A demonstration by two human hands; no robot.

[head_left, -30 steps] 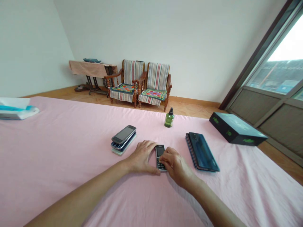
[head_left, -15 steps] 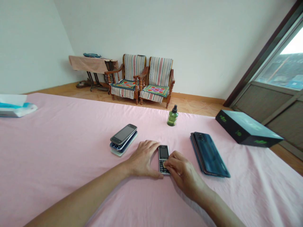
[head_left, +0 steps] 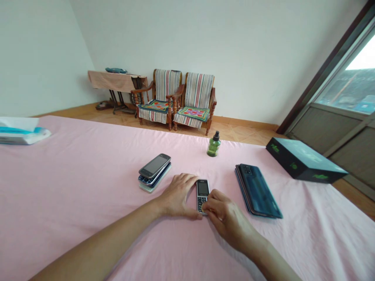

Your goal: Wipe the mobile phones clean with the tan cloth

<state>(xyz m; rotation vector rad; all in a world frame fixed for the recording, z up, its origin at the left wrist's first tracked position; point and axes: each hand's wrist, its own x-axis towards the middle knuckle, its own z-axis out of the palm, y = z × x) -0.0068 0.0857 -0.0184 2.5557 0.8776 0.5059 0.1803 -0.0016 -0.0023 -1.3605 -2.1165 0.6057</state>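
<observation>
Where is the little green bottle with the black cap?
In the head view, the green bottle stands upright on the pink sheet, beyond the black keypad phone, between the stacked phones and the dark blue smartphone.

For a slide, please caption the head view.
Left hand and right hand flank a black keypad phone on pink cloth.

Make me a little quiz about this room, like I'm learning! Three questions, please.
1. Which has its fingers on the keys of the small black phone: the left hand or the right hand?
2. True or false: the green bottle is lying on its side.
3. How many striped armchairs stand by the far wall?

Key: 1. The right hand. 2. False. 3. Two.
</observation>
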